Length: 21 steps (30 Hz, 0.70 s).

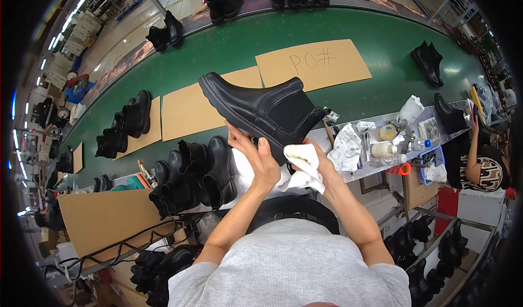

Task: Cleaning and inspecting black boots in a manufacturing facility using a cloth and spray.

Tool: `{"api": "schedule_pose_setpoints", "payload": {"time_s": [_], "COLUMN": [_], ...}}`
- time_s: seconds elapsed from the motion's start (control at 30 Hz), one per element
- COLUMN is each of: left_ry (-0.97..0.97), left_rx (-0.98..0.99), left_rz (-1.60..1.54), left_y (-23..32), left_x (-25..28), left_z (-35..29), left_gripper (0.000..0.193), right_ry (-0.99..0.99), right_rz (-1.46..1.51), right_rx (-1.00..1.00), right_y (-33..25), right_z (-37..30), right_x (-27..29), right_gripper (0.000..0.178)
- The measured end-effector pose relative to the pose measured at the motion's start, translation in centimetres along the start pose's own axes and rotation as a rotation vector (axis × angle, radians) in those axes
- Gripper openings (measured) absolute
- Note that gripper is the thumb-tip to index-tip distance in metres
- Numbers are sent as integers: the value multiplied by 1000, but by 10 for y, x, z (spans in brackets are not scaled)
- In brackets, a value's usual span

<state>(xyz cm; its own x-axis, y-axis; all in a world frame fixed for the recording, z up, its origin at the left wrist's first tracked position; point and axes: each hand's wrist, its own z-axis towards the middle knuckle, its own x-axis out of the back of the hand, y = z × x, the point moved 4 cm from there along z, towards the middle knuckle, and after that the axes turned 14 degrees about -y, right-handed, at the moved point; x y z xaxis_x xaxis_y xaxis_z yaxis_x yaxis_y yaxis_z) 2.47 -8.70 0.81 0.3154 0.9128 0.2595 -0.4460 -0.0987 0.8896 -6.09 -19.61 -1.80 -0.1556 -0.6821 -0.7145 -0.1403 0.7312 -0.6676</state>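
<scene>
A black ankle boot [259, 103] with elastic side panels is raised over the bench, lying on its side with its toe to the upper left. My left hand [255, 160] holds it from below, fingers along the sole and thumb up, close to the heel. My right hand [325, 165] is closed on a white cloth [304, 163] at the heel end. Part of the cloth hangs below that hand. Some of my right fingers are hidden behind the cloth and boot.
Several black boots [218, 168] stand left of my hands. Cardboard sheets [313, 65] lie on the green bench top [218, 48]. At right are bottles [411, 108], a crumpled white cloth [347, 146] and a blue basket [430, 163]. Another person's arm [474, 157] is at far right.
</scene>
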Motion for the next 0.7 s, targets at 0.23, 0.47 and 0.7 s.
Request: {"api": "schedule_pose_setpoints", "payload": {"time_s": [0.23, 0.47, 0.7], "left_ry": [-10, -45, -136], "left_rx": [39, 188, 143], "left_rz": [56, -111, -631], "left_y": [3, -2, -10], "left_x": [0, 19, 33], "left_z": [-6, -2, 16], "left_gripper": [79, 79, 53], "right_ry": [155, -30, -22], "right_rz": [-533, -439, -881], "right_rx": [244, 332, -209], "right_y": [-3, 17, 2], "right_z": [9, -9, -13], "right_x": [-8, -1, 21], "right_gripper": [28, 47, 50]}}
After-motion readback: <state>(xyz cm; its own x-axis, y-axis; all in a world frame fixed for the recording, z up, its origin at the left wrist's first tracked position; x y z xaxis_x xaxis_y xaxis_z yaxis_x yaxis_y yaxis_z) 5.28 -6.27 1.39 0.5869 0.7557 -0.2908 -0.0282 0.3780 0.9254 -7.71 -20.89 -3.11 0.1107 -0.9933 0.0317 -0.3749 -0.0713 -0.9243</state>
